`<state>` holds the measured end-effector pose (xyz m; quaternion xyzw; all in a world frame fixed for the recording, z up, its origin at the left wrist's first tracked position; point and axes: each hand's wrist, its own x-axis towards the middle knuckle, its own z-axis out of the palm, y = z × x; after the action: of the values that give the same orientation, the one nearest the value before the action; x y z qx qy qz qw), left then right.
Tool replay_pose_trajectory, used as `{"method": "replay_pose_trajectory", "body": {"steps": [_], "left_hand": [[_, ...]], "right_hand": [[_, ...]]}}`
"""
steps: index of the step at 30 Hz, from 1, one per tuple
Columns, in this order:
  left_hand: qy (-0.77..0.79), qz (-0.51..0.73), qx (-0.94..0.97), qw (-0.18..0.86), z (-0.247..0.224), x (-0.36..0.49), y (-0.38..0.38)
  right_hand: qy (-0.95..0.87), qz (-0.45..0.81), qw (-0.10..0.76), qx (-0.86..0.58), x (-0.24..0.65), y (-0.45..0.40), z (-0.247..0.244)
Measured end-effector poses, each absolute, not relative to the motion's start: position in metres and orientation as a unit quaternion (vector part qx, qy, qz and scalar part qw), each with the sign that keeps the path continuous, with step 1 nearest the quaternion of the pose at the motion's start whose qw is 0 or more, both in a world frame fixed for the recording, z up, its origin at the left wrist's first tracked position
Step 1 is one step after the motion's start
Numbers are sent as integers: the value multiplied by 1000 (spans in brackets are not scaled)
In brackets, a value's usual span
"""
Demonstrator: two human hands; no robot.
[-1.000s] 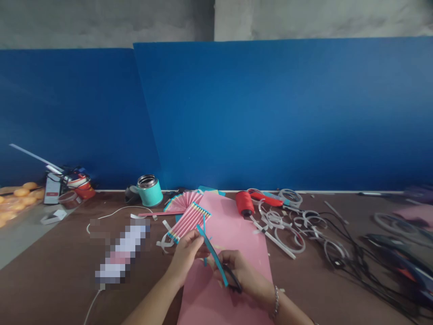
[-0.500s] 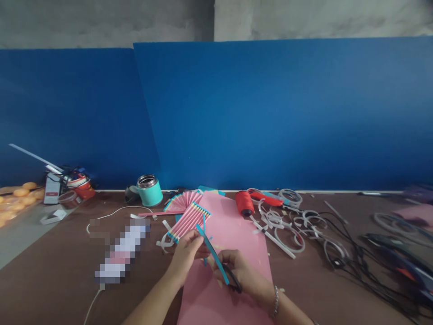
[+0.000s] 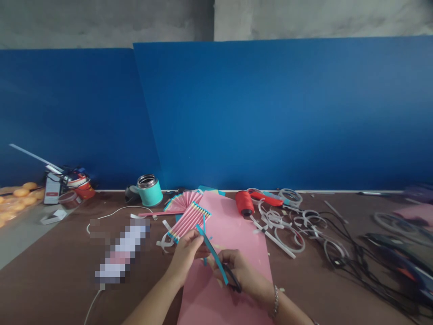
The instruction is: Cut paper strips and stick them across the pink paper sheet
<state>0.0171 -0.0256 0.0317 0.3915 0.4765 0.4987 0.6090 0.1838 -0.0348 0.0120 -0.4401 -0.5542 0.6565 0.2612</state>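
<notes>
My left hand (image 3: 188, 248) pinches the upper end of a narrow blue paper strip (image 3: 212, 251), which slants down to the right. In my right hand (image 3: 237, 268) is a pair of scissors (image 3: 233, 280); their black handle loops show below the fingers, while the blades are mostly hidden behind the strip and fingers. Both hands are above a long pink paper sheet (image 3: 233, 225). Just beyond my left hand lies a pleated pink paper piece (image 3: 189, 221) with blue edges, and behind it a pink folded fan (image 3: 184, 201).
A red thread spool (image 3: 244, 203) lies on the sheet's far right edge. Curled white strips (image 3: 274, 216) and black cables (image 3: 358, 257) spread to the right. A turquoise open flask (image 3: 150, 192) stands at the back left, before a blue partition (image 3: 270, 113). A blurred-out object (image 3: 123, 253) lies left.
</notes>
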Motion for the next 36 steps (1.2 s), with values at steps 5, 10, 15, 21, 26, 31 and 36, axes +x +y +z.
{"method": "replay_pose_trajectory", "body": {"steps": [5,10,15,21,26,31,36], "left_hand": [[478,501,389,608,31,17,-25],[481,499,387,607,31,17,-25],[479,499,391,607,33,17,-25],[469,501,396,610,30,16,-25],[461,523,379,608,28,14,-23],[477,518,381,600,31,14,-24],[479,497,400,603,31,16,-25]], "right_hand": [[-560,652,270,-433,184,-35,10],[-558,653,259,-443,183,-35,18],[-562,658,248,-437,184,-35,20],[-563,655,244,-442,185,-34,17],[-565,641,241,-459,183,-35,22],[-550,654,238,-461,183,-35,18],[-555,654,244,-452,184,-32,13]]}}
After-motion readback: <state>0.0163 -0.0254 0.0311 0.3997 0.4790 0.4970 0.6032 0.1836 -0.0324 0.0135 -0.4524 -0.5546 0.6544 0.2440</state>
